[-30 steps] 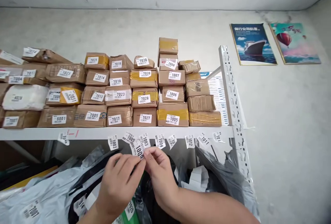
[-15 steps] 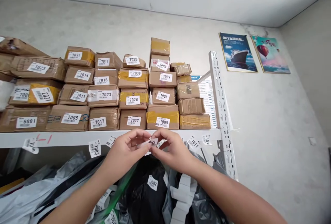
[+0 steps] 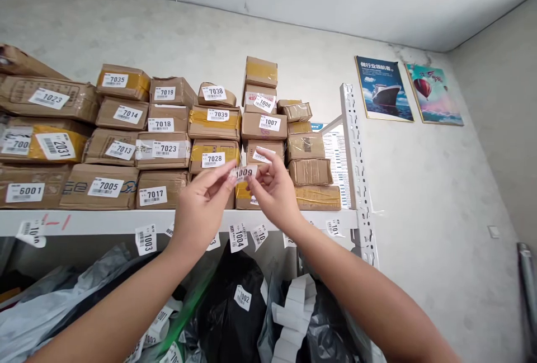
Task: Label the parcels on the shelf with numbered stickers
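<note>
A small white label marked 1009 (image 3: pixel 244 173) is held up between both my hands in front of the stacked cardboard parcels. My left hand (image 3: pixel 202 206) pinches its left end, and my right hand (image 3: pixel 272 189) pinches its right end. Behind the label stand brown numbered parcels, among them 7028 (image 3: pixel 213 157), 1007 (image 3: pixel 264 125) and 7017 (image 3: pixel 161 189). They rest on a white metal shelf (image 3: pixel 104 222). More number labels such as 1004 (image 3: pixel 239 237) and 1003 (image 3: pixel 146 239) hang from the shelf's front edge.
Grey and black plastic mailer bags (image 3: pixel 235 307) and a stack of small white boxes (image 3: pixel 293 307) fill the level below. A perforated white shelf upright (image 3: pixel 356 167) stands at the right. Two posters, a ship (image 3: pixel 384 89) and a balloon (image 3: pixel 434 93), hang on the grey wall.
Both hands have lifted the 1009 label from below the shelf edge up to the level of the parcels. The view has tilted up and to the right.
</note>
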`<state>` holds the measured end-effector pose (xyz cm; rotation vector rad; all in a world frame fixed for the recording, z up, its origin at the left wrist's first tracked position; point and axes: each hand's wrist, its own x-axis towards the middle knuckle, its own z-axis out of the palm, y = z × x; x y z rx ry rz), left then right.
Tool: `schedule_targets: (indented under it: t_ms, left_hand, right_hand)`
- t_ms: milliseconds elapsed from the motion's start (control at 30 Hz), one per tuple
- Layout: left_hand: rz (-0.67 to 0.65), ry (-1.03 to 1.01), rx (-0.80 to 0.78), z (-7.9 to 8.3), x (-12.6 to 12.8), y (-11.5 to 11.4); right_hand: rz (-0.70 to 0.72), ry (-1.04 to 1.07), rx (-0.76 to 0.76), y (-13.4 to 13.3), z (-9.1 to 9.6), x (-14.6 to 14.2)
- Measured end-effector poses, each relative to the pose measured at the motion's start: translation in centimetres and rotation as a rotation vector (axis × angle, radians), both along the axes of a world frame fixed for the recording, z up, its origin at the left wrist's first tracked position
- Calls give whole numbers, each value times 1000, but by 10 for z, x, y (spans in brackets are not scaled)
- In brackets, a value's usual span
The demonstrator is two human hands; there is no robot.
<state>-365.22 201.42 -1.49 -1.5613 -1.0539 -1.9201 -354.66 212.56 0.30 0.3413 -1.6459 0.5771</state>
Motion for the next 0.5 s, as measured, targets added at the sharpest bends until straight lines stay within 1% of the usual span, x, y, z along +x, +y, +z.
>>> schedule_targets:
  t_ms: [67,100,133,200,267,300,333,367,400,433,500]
  left_hand:
    - [28,-29,69,12,-3,4]
    - [34,-46,91,18,-5,7]
    - [27,-60,108,24,-8,9]
    - [-16,-70,140,34,-12,13]
    - [-58,-77,171,35,-11,13]
    - [-73,-81,173,30,-8,11]
    - [-80,-87,153,22,-5,8]
    - [-81,-95,113,10,-1,4]
    - [-85,-100,55,-6,1,1]
    - [-84,-106,-13,-25,3,-2]
    - [-78,-112,-111,-67,2,-6]
  right_hand:
    - [45,2,-34,-1,20,-4]
    - [45,25,-43,-2,29,-6]
    - [34,59,-38,-2,37,-7]
    - [-10,125,27,-1,51,-9]
    - [-75,176,136,2,64,-9]
    - [-128,197,183,5,71,-8]
    - [-198,222,219,8,79,-6]
    - [-286,254,241,13,90,-5]
    - [-387,293,252,19,103,-4]
    - [-493,334,260,26,118,-4]
    - [-701,410,293,44,158,-8]
